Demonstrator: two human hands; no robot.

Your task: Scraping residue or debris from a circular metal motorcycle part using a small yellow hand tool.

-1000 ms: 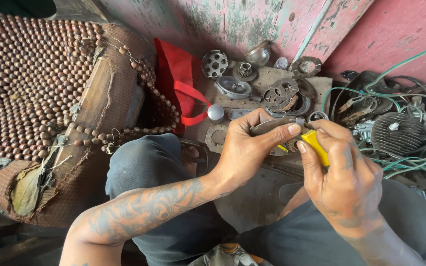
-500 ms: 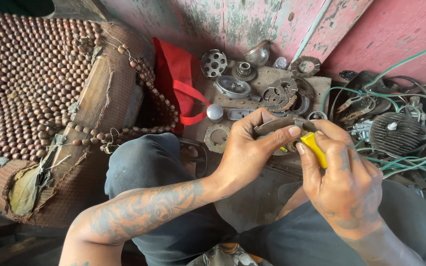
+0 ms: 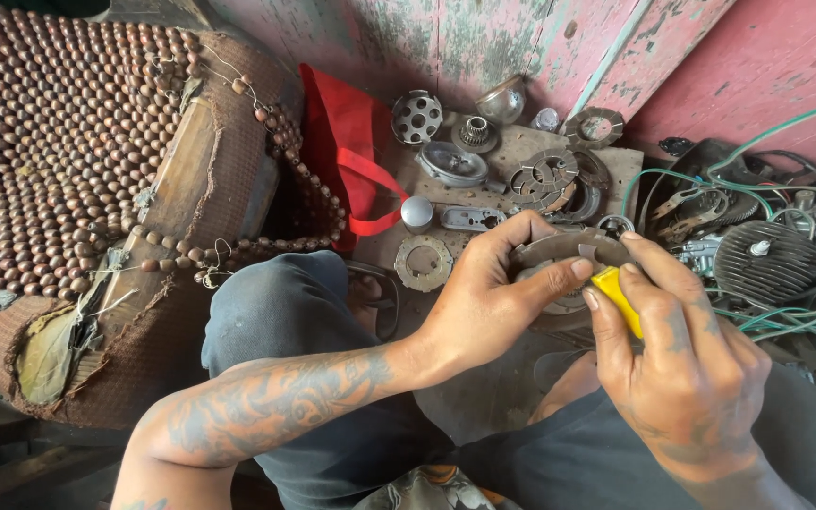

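Here, right of frame centre, the left hand (image 3: 484,297) grips a round metal plate (image 3: 559,253), and the right hand (image 3: 682,378) is closed on a yellow tool (image 3: 618,298) touching its edge. Likely scraping or prying; next needs steady pressure.

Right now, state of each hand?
Left hand: closed on a round metal plate.
Right hand: closed on a yellow-handled tool.

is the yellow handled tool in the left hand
No, the yellow-handled tool sits in the right hand, while the left hand grips a round metal part.
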